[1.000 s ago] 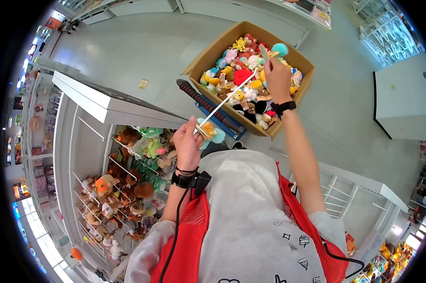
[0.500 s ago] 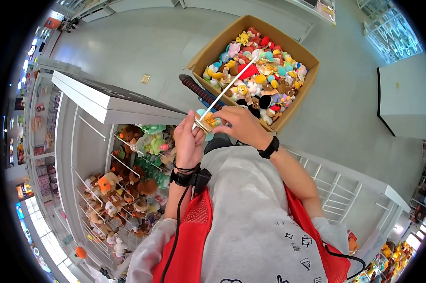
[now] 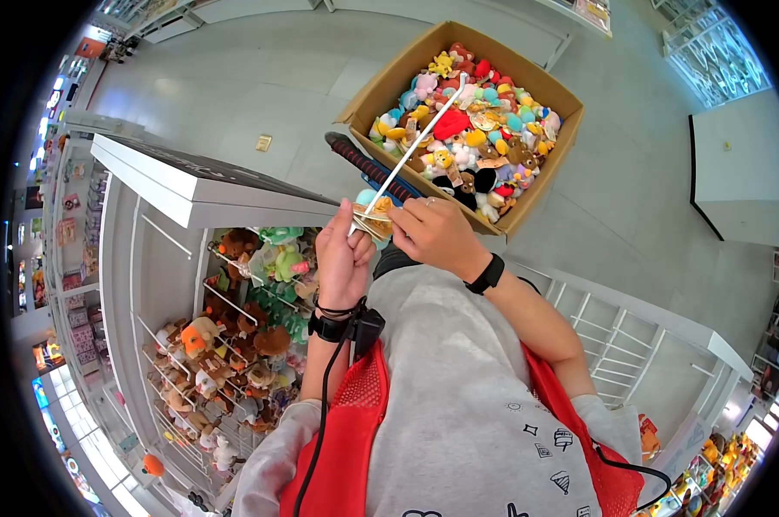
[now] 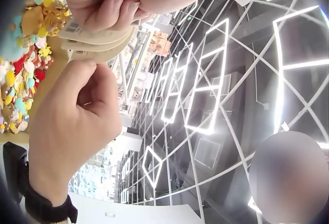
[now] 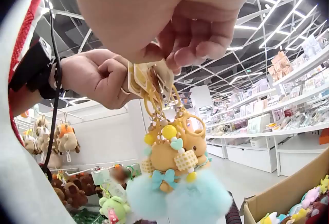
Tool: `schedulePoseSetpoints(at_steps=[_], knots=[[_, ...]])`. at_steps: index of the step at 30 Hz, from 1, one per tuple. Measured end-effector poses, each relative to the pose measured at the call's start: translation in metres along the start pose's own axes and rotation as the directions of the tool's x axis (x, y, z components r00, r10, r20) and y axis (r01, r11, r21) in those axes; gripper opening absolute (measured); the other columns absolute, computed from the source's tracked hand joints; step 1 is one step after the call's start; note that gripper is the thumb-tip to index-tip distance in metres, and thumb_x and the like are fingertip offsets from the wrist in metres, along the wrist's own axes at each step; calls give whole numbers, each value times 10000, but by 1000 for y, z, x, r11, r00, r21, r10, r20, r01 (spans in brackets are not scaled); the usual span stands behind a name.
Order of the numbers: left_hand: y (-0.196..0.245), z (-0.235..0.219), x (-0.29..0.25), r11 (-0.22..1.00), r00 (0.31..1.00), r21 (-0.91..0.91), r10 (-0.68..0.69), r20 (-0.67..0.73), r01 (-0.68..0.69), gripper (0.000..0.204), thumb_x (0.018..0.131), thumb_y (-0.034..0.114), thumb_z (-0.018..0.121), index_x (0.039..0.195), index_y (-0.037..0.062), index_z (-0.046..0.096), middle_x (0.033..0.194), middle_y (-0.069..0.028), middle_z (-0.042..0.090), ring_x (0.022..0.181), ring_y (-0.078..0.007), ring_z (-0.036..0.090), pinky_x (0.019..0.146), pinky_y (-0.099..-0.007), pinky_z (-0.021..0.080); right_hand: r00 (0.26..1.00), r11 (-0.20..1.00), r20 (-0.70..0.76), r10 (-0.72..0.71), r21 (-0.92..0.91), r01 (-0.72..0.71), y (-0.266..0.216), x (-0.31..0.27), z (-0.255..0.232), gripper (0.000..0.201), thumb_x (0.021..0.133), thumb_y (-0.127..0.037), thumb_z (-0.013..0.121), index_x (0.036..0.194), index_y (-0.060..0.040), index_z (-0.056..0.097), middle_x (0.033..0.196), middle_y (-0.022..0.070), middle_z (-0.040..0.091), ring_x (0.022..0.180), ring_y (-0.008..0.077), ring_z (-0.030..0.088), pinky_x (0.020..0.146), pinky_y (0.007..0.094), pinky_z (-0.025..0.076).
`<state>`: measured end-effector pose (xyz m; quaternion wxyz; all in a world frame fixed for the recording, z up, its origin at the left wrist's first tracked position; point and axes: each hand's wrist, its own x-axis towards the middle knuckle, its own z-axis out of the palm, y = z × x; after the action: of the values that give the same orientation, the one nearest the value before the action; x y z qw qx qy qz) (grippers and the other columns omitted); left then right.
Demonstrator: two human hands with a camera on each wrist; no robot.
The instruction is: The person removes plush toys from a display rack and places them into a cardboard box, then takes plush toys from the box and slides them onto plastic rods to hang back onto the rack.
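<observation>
My left hand (image 3: 342,258) grips the near end of a white metal display hook (image 3: 419,142), which slants up over the box. Several cream cards with barcodes (image 4: 95,44) are bunched by the left fingers. At their other edge, my right hand (image 3: 437,233) pinches the cards between thumb and fingers. Below the cards dangle keychains (image 5: 177,157) with tan animal figures, yellow clasps, blue bows and pale blue pompoms. Part of the hook's near end is hidden by the left fingers.
A cardboard box (image 3: 389,77) ahead is full of small plush toys (image 3: 475,138). A tool with a dark, red-banded handle (image 3: 355,155) leans beside it. To the left, a white rack (image 3: 148,202) carries plush toys on hooks; another white rack (image 3: 665,345) stands at right.
My right hand has come back from over the box, where it held a card with a blue pompom, to the cards at the left hand. The left hand keeps its hold on the hook.
</observation>
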<state>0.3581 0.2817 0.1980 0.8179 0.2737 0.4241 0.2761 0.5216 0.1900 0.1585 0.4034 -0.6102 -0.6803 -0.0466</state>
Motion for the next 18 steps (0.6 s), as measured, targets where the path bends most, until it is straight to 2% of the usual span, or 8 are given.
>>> schedulePoseSetpoints(at_steps=[5, 8, 12, 16, 18], knots=[[-1, -4, -2, 998, 998, 35, 55, -38, -54, 320, 1134, 338, 594, 898, 131, 532, 631, 101, 279, 508, -35, 237, 472, -248, 211, 997, 996, -70, 10, -85, -16, 13, 1, -1, 133, 853, -122, 761, 865, -100, 631, 793, 48, 594, 686, 229, 646, 651, 368, 534], [1, -8, -7, 994, 995, 62, 96, -41, -93, 308, 1132, 316, 599, 896, 132, 528, 630, 101, 288, 504, -37, 230, 469, -254, 201, 966, 968, -243, 84, -211, -138, 44, 15, -18, 163, 858, -106, 774, 833, -111, 614, 748, 54, 564, 624, 239, 610, 568, 400, 494], [0, -13, -5, 990, 990, 56, 135, -46, -132, 314, 1121, 306, 622, 890, 109, 541, 620, 94, 313, 487, -37, 250, 460, -255, 188, 904, 916, -396, 159, -284, -285, 100, 51, -45, 116, 946, -124, 737, 882, -73, 655, 784, 90, 640, 644, 288, 656, 575, 413, 525], [-2, -13, -1, 984, 983, 89, 164, -87, -157, 333, 1109, 312, 647, 879, 93, 549, 620, 87, 335, 483, -33, 278, 456, -249, 185, 885, 897, -415, 209, -279, -343, 157, 59, -41, 93, 966, -113, 723, 968, -25, 694, 868, 134, 709, 705, 332, 698, 630, 446, 551], [-1, -13, 1, 983, 983, 97, 163, -83, -154, 336, 1110, 309, 646, 875, 92, 545, 620, 87, 333, 486, -32, 279, 457, -248, 188, 827, 861, -414, 380, -167, -480, 172, 59, -44, 163, 978, -130, 716, 1070, 5, 709, 939, 190, 728, 779, 394, 713, 676, 479, 558]])
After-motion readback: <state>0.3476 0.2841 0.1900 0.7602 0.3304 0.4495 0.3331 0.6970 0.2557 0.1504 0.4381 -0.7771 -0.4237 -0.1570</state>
